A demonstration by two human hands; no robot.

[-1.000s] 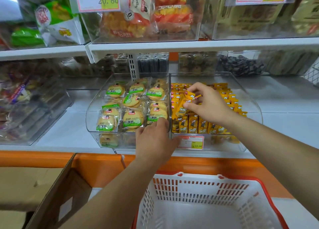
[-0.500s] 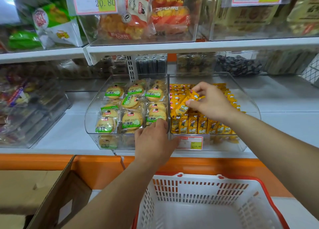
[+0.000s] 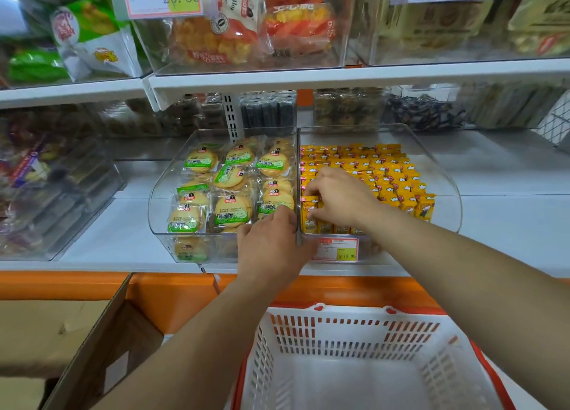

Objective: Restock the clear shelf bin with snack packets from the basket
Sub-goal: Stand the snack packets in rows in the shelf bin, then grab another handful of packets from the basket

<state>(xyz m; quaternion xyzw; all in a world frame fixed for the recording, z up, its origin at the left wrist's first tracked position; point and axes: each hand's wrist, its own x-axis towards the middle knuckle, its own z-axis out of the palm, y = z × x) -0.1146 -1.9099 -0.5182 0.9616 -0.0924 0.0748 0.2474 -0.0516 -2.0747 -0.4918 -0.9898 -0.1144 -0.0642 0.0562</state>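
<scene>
— What's on the far left?
— A cardboard box (image 3: 92, 348), flap up, low beside the shelf. Above it on the shelf stands the cookie bin (image 3: 162, 204), holding round packs with green labels.

— And the left hand?
— The left hand (image 3: 271, 249) is at that bin's front rim, right where it meets the next bin. Its fingers curl over the rim and grip it, and the thumb lies towards the price tag (image 3: 339, 249).

— The right one?
— The right hand (image 3: 342, 199) is inside the clear bin (image 3: 447, 181), at its front left corner. The fingers are bent, and thumb and fingertips pinch one orange packet (image 3: 309, 207) that stands upright by the left wall.

— The rest of that bin?
— Rows of orange packets (image 3: 398, 178) run from front to back.

— The basket?
— The basket (image 3: 354, 332), white with a red rim, sits below the shelf, under both forearms.
</scene>
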